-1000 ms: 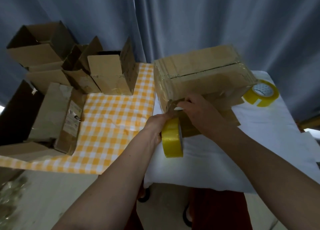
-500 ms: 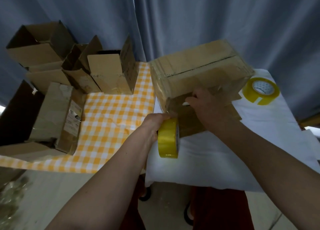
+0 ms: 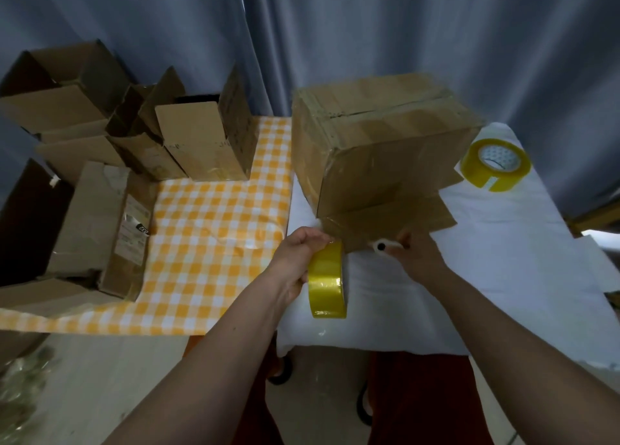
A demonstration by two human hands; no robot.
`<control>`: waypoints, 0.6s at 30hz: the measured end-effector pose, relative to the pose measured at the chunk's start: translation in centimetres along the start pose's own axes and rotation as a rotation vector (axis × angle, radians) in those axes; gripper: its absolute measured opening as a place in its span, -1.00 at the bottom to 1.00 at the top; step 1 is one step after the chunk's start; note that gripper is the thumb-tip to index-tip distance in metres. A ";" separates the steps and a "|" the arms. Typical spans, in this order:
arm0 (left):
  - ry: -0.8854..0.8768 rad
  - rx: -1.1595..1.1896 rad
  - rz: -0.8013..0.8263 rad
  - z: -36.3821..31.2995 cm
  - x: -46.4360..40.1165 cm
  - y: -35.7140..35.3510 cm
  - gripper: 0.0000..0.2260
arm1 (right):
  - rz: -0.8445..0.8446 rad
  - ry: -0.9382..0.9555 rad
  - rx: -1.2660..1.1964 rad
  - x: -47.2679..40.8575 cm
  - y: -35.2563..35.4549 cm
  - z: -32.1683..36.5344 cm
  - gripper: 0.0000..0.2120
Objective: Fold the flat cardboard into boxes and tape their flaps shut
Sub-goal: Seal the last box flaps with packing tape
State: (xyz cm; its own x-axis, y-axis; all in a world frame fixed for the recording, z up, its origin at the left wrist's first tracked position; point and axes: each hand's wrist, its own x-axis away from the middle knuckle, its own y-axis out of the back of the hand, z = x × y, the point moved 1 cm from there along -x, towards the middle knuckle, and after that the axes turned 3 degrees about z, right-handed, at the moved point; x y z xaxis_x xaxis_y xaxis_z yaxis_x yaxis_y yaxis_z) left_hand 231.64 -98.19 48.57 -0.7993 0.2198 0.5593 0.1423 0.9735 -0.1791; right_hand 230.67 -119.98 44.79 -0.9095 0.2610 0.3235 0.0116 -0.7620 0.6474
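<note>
box (image 3: 375, 149) tipped up — right hand (image 3: 416, 255) blurred

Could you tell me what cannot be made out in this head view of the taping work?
- Right hand: it holds a small white tool, too blurred to identify.
- Left hand: its fingertips are hidden behind the tape roll.
- Box: its far and underside faces are out of sight.
- Second tape roll: its label print is too small.

Both forearms reach forward. The left hand (image 3: 300, 255) grips a yellow tape roll (image 3: 327, 280); the right hand (image 3: 414, 255) holds a small white tool (image 3: 385, 245) just beside that roll.
</note>
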 end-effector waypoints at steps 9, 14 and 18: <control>-0.137 0.023 0.068 1.1 3.4 -1.4 -0.94 | -0.020 0.178 0.081 3.8 0.4 0.8 -0.77; -0.259 -0.099 0.075 0.9 5.8 -2.5 -0.94 | 0.178 0.231 -0.374 8.4 0.8 7.4 -0.87; -0.321 -0.164 -0.015 0.8 7.9 -3.3 -0.92 | 0.110 0.106 -0.612 10.9 0.7 8.1 -0.78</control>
State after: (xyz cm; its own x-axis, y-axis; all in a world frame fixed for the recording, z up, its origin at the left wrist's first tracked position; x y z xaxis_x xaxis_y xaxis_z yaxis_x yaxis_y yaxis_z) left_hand 224.35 -99.70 52.95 -0.9411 0.1993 0.2731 0.2000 0.9795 -0.0256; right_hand 224.15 -112.91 54.34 -0.9530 0.1259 0.2755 -0.1043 -0.9903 0.0918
